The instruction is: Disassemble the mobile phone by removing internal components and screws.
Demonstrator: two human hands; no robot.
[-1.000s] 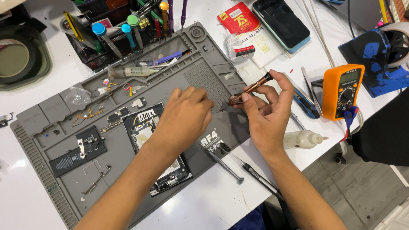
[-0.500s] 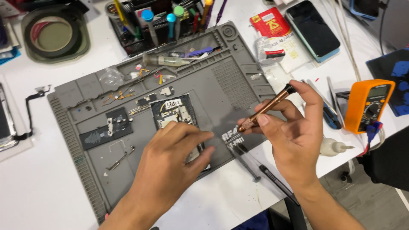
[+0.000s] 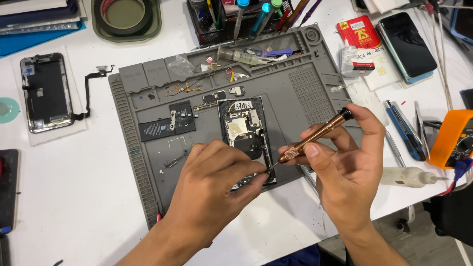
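So over on the far left there's a detached phone screen assembly (image 3: 45, 92) lying face down on a white sheet, flex cable trailing off to the right, which tells me the display is already off. Moving right onto the grey repair mat (image 3: 129, 143), a flat black battery (image 3: 165, 127) sits loose near the mat's left side, and a scatter of small brackets and flex parts (image 3: 207, 88) lies along the far trays, so a fair bit of the teardown looks done. The opened phone body (image 3: 245, 135) lies in the middle of the mat, insides up, with boards and shields still in it, so my guess is there's more to come out. The left hand (image 3: 212, 192) rests on the near end of that phone, fingers curled together and pressing down at its near-right corner, steadying it rather than holding anything. Just right of it, the right hand (image 3: 345, 167) has its fingers clamped on a copper-coloured precision screwdriver (image 3: 315, 137), index finger capping the far end, tip angled down to the phone's near-right edge. Looks like screw work is still ongoing there. A multimeter (image 3: 456, 140) sits at the far right edge.
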